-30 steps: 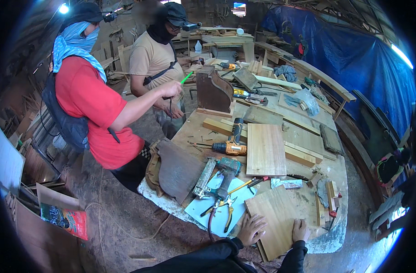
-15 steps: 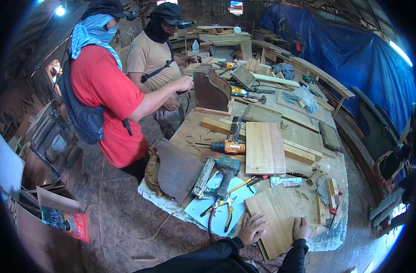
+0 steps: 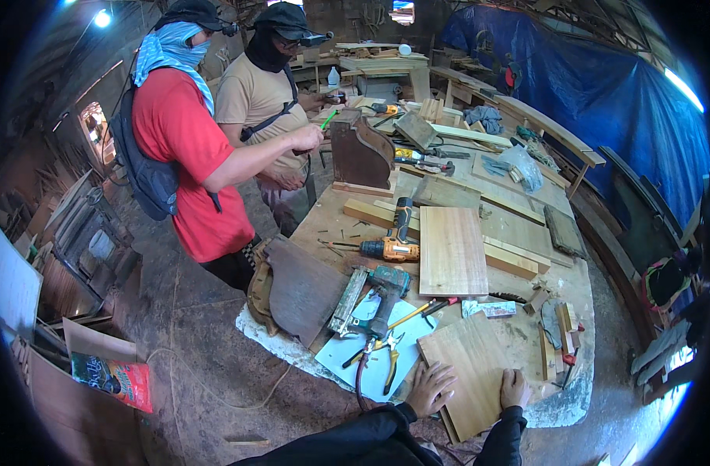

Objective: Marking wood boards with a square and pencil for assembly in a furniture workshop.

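Note:
A light wooden board [image 3: 473, 359] lies at the near edge of the workbench, a second piece of wood showing under its left side. My left hand [image 3: 431, 388] rests flat on its left edge with the fingers spread. On the opposite edge, my right hand [image 3: 515, 388] is closed, its fingers curled against the wood. Left of the board, pliers [image 3: 391, 371] and a pencil lie on a sheet of pale paper [image 3: 335, 362]. A teal nail gun [image 3: 386, 291] sits partly over that sheet. Another light board [image 3: 453, 250] lies farther in, beside an orange cordless drill [image 3: 392, 248].
A dark curved wooden piece [image 3: 302, 291] lies at the bench's left edge; a similar brown one [image 3: 359, 155] stands beyond. Two people stand at the left side, one in a red shirt [image 3: 185, 155]. Wood offcuts [image 3: 553, 349] lie at the right. A hose runs off the near edge.
The person in red has drawn the extended arm slightly back to the left, and a green item now shows at that hand. My hands and the board have not visibly moved.

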Tool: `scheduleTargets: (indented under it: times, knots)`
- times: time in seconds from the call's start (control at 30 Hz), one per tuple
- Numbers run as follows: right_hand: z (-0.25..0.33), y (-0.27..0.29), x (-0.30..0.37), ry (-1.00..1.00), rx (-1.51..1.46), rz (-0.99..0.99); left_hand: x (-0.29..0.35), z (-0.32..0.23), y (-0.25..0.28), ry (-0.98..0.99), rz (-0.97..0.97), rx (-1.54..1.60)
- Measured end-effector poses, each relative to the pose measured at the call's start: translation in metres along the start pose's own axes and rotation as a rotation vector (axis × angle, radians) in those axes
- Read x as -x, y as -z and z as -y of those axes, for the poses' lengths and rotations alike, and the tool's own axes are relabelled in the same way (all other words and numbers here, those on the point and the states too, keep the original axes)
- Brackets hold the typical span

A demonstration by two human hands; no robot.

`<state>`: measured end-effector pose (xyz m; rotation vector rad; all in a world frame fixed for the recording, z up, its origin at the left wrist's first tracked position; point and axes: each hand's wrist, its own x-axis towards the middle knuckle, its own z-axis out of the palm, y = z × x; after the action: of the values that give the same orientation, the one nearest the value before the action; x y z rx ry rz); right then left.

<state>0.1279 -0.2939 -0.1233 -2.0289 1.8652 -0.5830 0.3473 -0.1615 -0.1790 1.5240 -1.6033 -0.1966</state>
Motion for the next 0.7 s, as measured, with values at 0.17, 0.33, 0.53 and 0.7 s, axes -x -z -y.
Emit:
scheduleTargets:
  times: [0.17, 0.33, 0.53, 0.7]
  knots:
    - [0.0031, 0.0016, 0.0005, -0.006, -0.002, -0.002, 0.0002, 0.0005, -0.0006, 0.008, 0.01, -0.003]
    - [0.003, 0.0018, 0.0003, -0.001, -0.044, -0.004, -0.0005, 0.0008, -0.0011, -0.006, 0.002, 0.015]
    - [0.0015, 0.0, 0.0, -0.008, -0.026, -0.008, -0.0005, 0.0009, -0.0017, -0.003, -0.006, 0.031]
    - [0.0039, 0.0027, 0.0009, -0.014, -0.016, -0.005, -0.0002, -0.001, -0.0004, -0.001, 0.0, 0.024]
